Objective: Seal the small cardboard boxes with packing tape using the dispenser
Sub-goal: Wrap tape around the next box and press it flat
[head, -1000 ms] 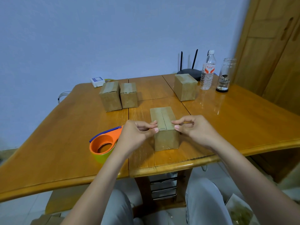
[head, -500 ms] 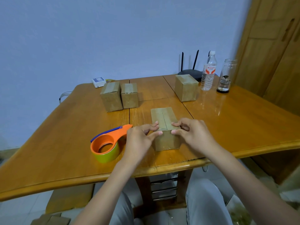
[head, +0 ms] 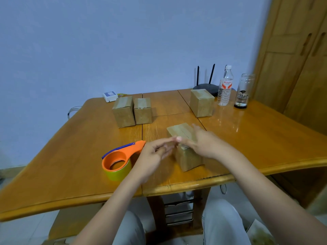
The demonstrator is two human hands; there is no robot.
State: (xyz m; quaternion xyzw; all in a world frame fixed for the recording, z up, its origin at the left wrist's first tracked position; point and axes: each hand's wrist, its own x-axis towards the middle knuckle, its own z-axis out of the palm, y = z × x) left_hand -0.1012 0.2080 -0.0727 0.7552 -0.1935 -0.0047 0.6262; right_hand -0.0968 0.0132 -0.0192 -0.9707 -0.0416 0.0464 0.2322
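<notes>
**Hands over the near box at the desk's front edge**

The small brown cardboard box (head: 184, 147) being sealed stands on the glossy orange-brown wooden desk (head: 70, 156), close to the front edge, with only a narrow strip of bare wood between the box and that rim. The right hand (head: 207, 145) lies over the box's top and right side, fingers (head: 196, 129) stretched forward and loosely spread; motion blur hides whether they press the cardboard. The left hand (head: 154, 154) hovers just left of the box, its fingers extended toward the box's top near corner and holding nothing.

The orange plastic tape dispenser with a yellow-green roll (head: 118, 161) lies just left of the left hand, its blue-edged blade end pointing toward the box. Open wood stretches left of the dispenser and right of the box. Farther back, two brown cardboard boxes (head: 131, 111) stand side by side, touching, and a fourth brown box (head: 201, 103) stands alone to the right, near a clear plastic water bottle (head: 225, 87) and a clear glass jar (head: 243, 91).

Compared with half a second ago, both hands have left their pinching pose at the box's near top edge: the fingers have uncurled, the right hand has slid forward across the top, and the box now sits slightly turned.
</notes>
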